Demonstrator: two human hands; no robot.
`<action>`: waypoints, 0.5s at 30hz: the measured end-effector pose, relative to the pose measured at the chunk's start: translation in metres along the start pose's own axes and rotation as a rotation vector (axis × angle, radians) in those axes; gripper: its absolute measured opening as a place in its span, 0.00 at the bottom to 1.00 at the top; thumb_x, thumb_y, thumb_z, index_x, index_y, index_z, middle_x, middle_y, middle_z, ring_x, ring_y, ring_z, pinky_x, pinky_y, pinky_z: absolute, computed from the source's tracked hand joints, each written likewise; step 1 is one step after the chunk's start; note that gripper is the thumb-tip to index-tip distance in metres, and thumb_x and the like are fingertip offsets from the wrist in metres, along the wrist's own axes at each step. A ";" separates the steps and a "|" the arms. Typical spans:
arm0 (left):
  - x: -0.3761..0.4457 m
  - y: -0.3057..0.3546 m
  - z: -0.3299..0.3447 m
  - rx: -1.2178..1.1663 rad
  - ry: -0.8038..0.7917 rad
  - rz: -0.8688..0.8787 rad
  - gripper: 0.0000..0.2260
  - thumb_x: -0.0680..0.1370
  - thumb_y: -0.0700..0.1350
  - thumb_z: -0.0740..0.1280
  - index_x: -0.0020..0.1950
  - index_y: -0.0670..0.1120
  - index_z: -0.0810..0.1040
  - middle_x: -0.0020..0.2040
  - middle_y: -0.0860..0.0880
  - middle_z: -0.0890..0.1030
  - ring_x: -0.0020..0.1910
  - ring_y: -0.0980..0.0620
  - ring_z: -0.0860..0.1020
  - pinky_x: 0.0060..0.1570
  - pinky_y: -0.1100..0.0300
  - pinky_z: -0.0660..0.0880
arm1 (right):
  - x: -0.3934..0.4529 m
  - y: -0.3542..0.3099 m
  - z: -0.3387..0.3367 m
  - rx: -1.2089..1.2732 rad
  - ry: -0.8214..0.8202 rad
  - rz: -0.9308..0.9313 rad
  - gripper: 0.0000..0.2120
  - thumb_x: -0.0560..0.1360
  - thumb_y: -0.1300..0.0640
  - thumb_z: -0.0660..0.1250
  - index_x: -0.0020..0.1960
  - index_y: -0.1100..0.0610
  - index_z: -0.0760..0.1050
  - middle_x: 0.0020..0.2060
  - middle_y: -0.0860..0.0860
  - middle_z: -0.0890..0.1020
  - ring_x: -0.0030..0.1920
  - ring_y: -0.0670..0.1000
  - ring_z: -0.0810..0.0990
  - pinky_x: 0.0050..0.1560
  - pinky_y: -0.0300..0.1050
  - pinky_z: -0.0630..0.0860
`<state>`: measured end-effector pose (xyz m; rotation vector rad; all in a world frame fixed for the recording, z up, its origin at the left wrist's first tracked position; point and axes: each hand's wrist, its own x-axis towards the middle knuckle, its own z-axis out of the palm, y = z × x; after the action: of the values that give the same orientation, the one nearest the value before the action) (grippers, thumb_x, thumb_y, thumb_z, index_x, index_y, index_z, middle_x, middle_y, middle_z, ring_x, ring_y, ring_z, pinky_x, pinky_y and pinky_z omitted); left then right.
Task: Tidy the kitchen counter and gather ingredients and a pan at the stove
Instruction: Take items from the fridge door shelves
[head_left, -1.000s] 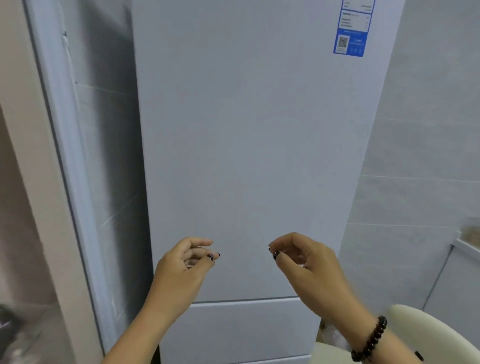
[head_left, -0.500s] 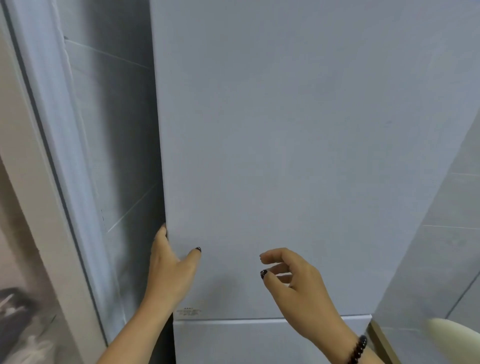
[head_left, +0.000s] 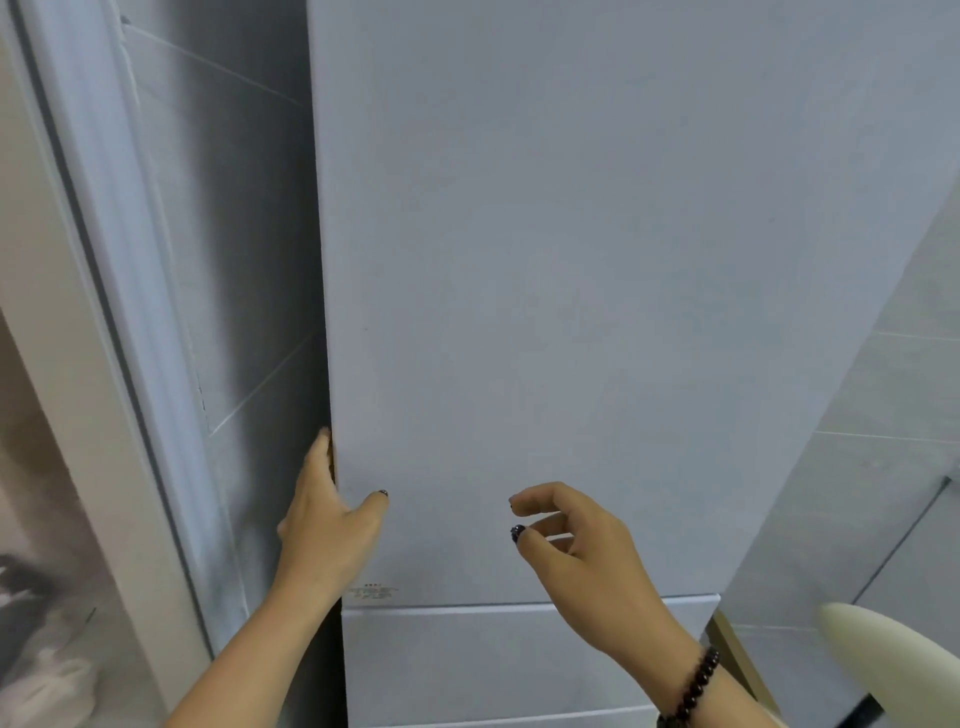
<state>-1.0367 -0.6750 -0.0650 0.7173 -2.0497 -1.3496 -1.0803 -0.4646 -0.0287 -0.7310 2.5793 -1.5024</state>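
Note:
A tall white fridge fills the head view; its upper door (head_left: 571, 312) is closed, with a lower drawer front (head_left: 493, 660) beneath it. My left hand (head_left: 332, 514) grips the upper door's left edge: the fingers wrap behind the edge out of sight and the thumb lies on the door face. My right hand (head_left: 576, 540) hovers in front of the door's lower part, fingers loosely curled, holding nothing and touching nothing. A dark bead bracelet (head_left: 693, 686) is on the right wrist.
A grey tiled wall (head_left: 234, 260) stands close on the fridge's left, beyond it a white door frame (head_left: 104, 364). Tiled wall (head_left: 883, 415) continues on the right. A cream rounded object (head_left: 893, 660) shows at the bottom right corner.
My left hand moved from mid-air to the door's left edge and took hold of it. I have come closer to the fridge; the blue label has left the view.

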 end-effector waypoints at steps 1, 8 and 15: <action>0.000 0.001 -0.001 0.006 -0.005 -0.020 0.37 0.73 0.45 0.70 0.77 0.55 0.54 0.68 0.56 0.70 0.68 0.50 0.69 0.70 0.41 0.64 | -0.003 -0.002 0.000 0.003 -0.006 -0.006 0.09 0.76 0.58 0.66 0.51 0.44 0.76 0.48 0.39 0.78 0.39 0.35 0.77 0.38 0.29 0.68; -0.029 0.015 -0.003 0.009 0.043 -0.060 0.39 0.65 0.51 0.70 0.75 0.55 0.58 0.66 0.52 0.71 0.62 0.48 0.73 0.66 0.39 0.67 | -0.047 -0.021 -0.015 -0.039 -0.060 -0.068 0.08 0.76 0.55 0.65 0.53 0.43 0.75 0.49 0.40 0.77 0.40 0.36 0.76 0.38 0.29 0.68; -0.120 0.023 -0.007 0.006 0.144 -0.064 0.31 0.70 0.43 0.72 0.70 0.52 0.63 0.60 0.50 0.67 0.61 0.45 0.72 0.64 0.38 0.68 | -0.109 -0.033 -0.043 -0.098 -0.089 -0.116 0.09 0.77 0.54 0.64 0.55 0.44 0.74 0.51 0.38 0.76 0.44 0.33 0.76 0.43 0.29 0.71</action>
<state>-0.9522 -0.5868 -0.0621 0.8635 -1.9329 -1.2879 -0.9843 -0.3965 0.0025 -0.9516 2.6004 -1.3461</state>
